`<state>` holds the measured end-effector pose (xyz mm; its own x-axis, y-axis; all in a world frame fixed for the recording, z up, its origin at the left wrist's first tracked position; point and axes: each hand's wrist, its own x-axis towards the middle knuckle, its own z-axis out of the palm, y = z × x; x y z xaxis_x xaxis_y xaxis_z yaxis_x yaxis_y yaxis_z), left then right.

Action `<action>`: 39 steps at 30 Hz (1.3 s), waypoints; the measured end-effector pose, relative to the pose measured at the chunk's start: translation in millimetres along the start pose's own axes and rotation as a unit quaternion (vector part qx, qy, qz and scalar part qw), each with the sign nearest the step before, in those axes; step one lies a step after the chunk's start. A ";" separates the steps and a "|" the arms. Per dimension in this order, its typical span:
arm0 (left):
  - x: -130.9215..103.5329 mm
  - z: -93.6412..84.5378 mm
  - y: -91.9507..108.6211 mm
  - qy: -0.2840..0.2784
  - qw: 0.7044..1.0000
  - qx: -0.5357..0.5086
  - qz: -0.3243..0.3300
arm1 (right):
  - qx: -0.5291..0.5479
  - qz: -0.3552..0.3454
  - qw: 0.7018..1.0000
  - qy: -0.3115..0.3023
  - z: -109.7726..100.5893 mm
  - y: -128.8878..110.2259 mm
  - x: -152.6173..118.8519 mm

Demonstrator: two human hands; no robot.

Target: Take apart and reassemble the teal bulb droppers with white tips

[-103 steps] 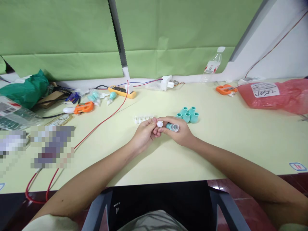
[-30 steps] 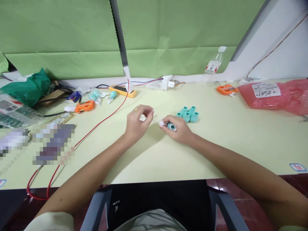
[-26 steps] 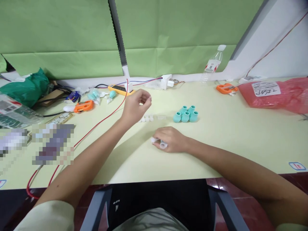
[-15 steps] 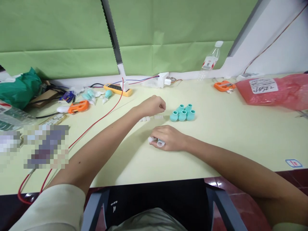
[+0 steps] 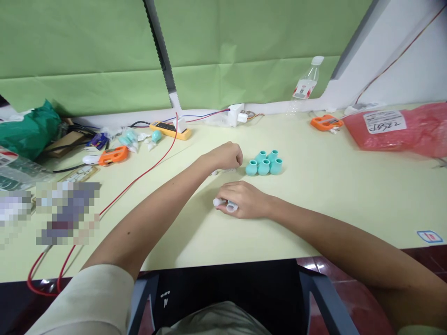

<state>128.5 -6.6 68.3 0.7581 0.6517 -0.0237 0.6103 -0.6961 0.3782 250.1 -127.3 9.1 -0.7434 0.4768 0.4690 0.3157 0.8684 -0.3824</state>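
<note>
My left hand [image 5: 228, 156] is closed over the table, its fingers curled downward; whatever it may hold is hidden. Just below it, small white pieces [image 5: 214, 172] lie on the tabletop, partly covered by the hand. Nearer the front edge, my right hand [image 5: 244, 199] rests on the table, closed on a translucent white tube-like piece [image 5: 231, 206] with an open end. Another white piece [image 5: 218, 202] pokes out by its fingertips. Several turquoise bulb-shaped parts [image 5: 263, 166] with open round necks stand grouped to the right of my left hand.
A red wire [image 5: 139, 177] runs across the table at left. Orange-handled tools [image 5: 114, 155], a yellow power strip [image 5: 171, 130] and a green bag [image 5: 28, 128] lie behind. A plastic bottle [image 5: 305, 87] and a red package [image 5: 391, 130] sit at back right.
My left hand has shifted slightly right and down, covering more of the small white pieces. My right hand keeps its hold, nearly still.
</note>
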 end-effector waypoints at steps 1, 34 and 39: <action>-0.2 0.0 -0.1 -0.002 1.000 0.001 -0.001 | 0.002 0.003 1.000 0.000 -0.2 -0.5 0.3; 5.2 -3.6 -0.9 -0.027 0.999 0.030 -0.024 | 0.007 0.038 0.999 0.024 -3.8 5.4 -0.2; 4.4 -3.6 -0.6 -0.028 0.999 0.027 -0.024 | 0.011 0.039 0.999 0.026 -2.9 5.4 0.2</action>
<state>130.6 -2.3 71.4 0.7381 0.6681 -0.0937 0.6571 -0.6803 0.3247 253.3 -122.1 9.4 -0.6854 0.5501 0.4770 0.3588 0.8253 -0.4361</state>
